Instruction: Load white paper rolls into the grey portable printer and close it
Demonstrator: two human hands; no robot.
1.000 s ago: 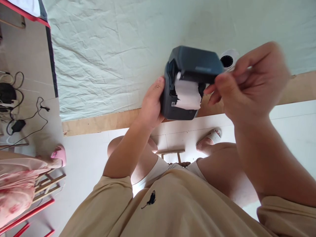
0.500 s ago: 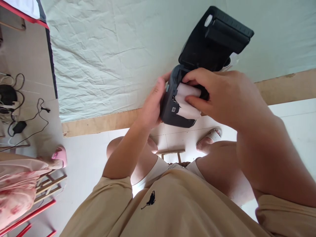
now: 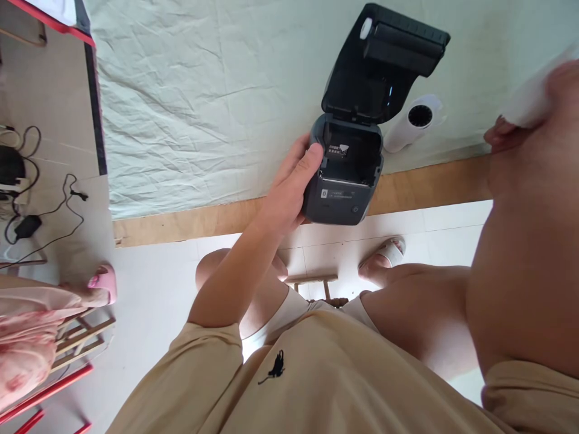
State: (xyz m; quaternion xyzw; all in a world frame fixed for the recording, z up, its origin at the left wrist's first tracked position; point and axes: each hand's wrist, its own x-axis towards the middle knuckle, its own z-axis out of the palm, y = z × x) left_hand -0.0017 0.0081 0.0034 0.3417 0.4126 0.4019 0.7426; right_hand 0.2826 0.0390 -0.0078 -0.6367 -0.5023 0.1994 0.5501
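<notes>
My left hand (image 3: 294, 184) grips the left side of a dark grey label printer (image 3: 339, 202) at the table's front edge. The printer's black lid (image 3: 362, 78) is swung up, and its paper bay is bare inside, with a small printed label showing. At the far right, my right hand (image 3: 534, 114), smeared by motion, is closed round a white paper roll (image 3: 527, 99) above the cloth. Just right of the printer, another white roll (image 3: 400, 134) with a dark core lies on the cloth.
A pale green cloth (image 3: 203, 108) covers the table, which has a wooden front edge (image 3: 194, 226). At the left are cables, a black adapter (image 3: 28, 226) on the floor, and a seated person's pink slipper (image 3: 105, 282). My knees are below the table edge.
My right hand has drawn the paper roll out of the printer and moved far to the right. The roll beside the printer is now in fuller view. My left hand still holds the printer.
</notes>
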